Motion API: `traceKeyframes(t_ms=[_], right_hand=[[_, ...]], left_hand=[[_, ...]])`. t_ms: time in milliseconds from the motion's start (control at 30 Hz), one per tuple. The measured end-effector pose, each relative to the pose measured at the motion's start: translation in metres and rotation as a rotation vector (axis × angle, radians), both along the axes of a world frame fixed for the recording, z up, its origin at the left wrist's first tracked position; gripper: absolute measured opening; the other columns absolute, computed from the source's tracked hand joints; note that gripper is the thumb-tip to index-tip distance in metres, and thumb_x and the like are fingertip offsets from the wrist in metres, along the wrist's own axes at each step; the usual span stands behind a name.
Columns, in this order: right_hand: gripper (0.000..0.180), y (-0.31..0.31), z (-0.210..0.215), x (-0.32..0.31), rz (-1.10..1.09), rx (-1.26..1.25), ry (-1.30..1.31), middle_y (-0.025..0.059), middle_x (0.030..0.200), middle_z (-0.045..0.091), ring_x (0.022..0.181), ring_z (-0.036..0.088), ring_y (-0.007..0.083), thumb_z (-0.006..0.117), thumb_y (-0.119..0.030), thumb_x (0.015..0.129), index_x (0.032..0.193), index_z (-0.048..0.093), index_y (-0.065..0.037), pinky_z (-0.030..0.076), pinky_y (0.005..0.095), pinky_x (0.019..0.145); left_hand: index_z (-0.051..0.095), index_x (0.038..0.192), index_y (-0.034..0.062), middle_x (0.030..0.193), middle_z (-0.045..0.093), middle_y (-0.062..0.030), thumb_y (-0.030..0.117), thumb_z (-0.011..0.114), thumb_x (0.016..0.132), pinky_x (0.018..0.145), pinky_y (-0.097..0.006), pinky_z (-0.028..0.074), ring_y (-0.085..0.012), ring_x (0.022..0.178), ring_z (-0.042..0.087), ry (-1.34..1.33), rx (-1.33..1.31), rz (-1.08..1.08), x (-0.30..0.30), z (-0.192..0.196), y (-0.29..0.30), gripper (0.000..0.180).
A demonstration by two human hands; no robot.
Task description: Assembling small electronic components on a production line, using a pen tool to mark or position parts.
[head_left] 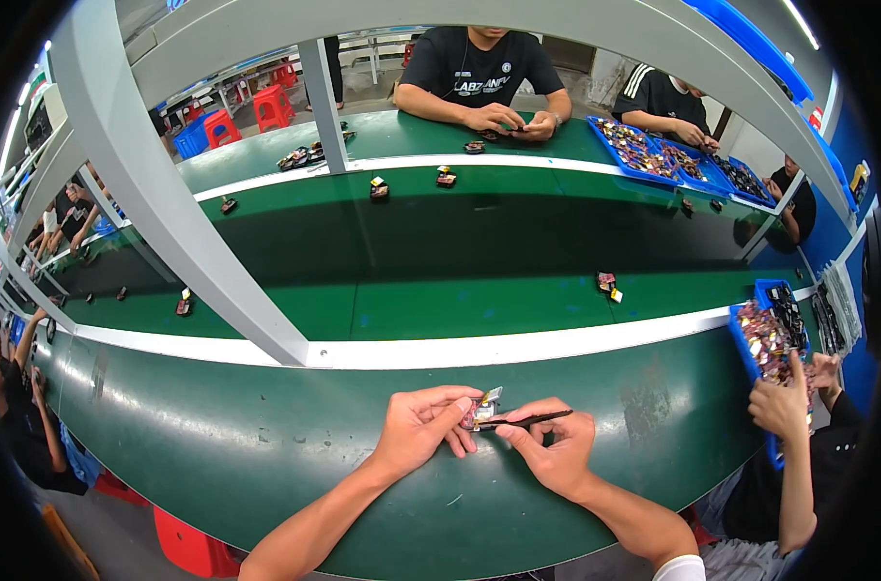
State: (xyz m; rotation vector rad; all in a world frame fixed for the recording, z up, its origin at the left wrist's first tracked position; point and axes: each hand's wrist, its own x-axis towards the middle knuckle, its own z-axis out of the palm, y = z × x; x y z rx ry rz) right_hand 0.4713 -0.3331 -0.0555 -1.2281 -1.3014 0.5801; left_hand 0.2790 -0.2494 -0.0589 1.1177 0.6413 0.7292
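Note:
Between the thumb and fingers of my left hand (416, 426) is a small electronic assembly (480, 413), with a reddish circuit board, yellow bits and a pale flap sticking up at its top. My right hand (559, 453) is closed around black tweezers (540, 418). Their tip points left and reaches the lower right side of the assembly; whether it grips any part is too small to tell. Both hands are just above the green worktable (363, 528).
Beyond a white rail (479, 351) runs a green conveyor belt (440, 312) carrying several small assemblies, one of them (607, 283) ahead to the right. A grey post (179, 213) slants up at left. Co-workers sit opposite and beside me; a person's hand (781, 402) touches a blue bin (741, 339) of parts.

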Motion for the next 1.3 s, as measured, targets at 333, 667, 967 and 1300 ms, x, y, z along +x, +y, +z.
traceKeyframes(t_ms=[333,667,967,1300], right_hand=[[0.012,0.001,0.007,0.0,0.011,0.161,-0.174,0.0034,0.078,0.077,0.039,0.043,0.0055,0.085,-0.002,0.077,0.084,0.076,-0.007,0.034,0.0225,0.04],[0.012,-0.001,0.008,0.003,0.018,0.154,-0.179,0.0038,0.081,0.078,0.038,0.043,0.0057,0.083,0.0,0.077,0.082,0.075,-0.007,0.034,0.0224,0.041],[0.014,0.002,0.01,0.006,0.101,0.273,-0.264,0.0082,0.084,0.079,0.042,0.054,0.0063,0.08,0.005,0.075,0.082,0.072,-0.005,0.04,0.02,0.043],[0.011,0.004,0.009,0.009,0.037,0.274,-0.303,0.006,0.084,0.079,0.039,0.048,0.0062,0.081,0.003,0.074,0.077,0.074,-0.006,0.038,0.0218,0.042]], left_hand=[[0.066,0.121,-0.01,0.093,0.072,-0.0175,0.008,0.057,0.103,0.054,-0.03,0.06,-0.0235,0.067,0.073,0.012,0.014,-0.009,0.0,0.0,0.002,0.027],[0.062,0.126,-0.0103,0.085,0.074,-0.0136,0.003,0.066,0.097,0.052,-0.025,0.054,-0.0162,0.069,0.071,0.065,0.032,-0.037,0.002,0.009,0.0,0.032],[0.063,0.123,-0.01,0.091,0.073,-0.014,0.001,0.065,0.097,0.053,-0.025,0.055,-0.0158,0.068,0.07,0.055,0.023,-0.025,0.005,0.006,-0.002,0.028],[0.06,0.125,-0.0088,0.102,0.072,-0.0156,0.001,0.063,0.098,0.056,-0.026,0.057,-0.0162,0.073,0.071,0.08,0.008,0.001,0.013,0.008,-0.004,0.029]])
